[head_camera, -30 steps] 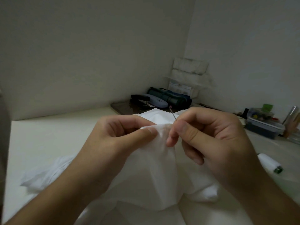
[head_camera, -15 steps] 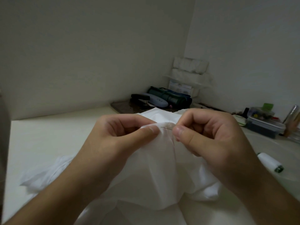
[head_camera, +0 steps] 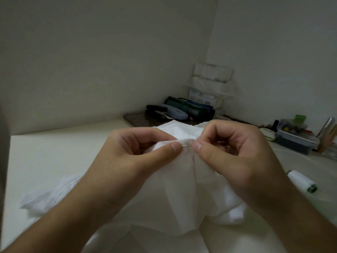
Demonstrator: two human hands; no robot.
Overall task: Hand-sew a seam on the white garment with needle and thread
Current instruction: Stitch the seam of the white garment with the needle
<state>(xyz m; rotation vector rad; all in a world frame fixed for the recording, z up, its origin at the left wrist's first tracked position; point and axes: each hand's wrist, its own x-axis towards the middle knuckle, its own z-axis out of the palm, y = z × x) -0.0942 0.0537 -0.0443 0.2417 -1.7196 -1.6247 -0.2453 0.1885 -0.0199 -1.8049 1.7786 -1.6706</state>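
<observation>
Both hands pinch the garment (head_camera: 178, 189) edge, left hand (head_camera: 138, 161) beside right hand (head_camera: 235, 157), mid-stitch I think; next, pull the hidden needle through gently.

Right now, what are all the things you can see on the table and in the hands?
white garment: one, white, bunched on the table, top edge pinched up between both hands
thread spool: one, white with a green end, lying on the table at right
table: one, cream, under everything
glasses case: one, pale blue-grey, on the dark tray at the back
dark tray: one, dark, back of the table
rolled pouch: one, dark green and blue, back corner
plastic box: one, clear with small bits inside, far right
needle: cannot be made out
left hand: one, pinching the fabric
right hand: one, pinching the fabric beside it
</observation>
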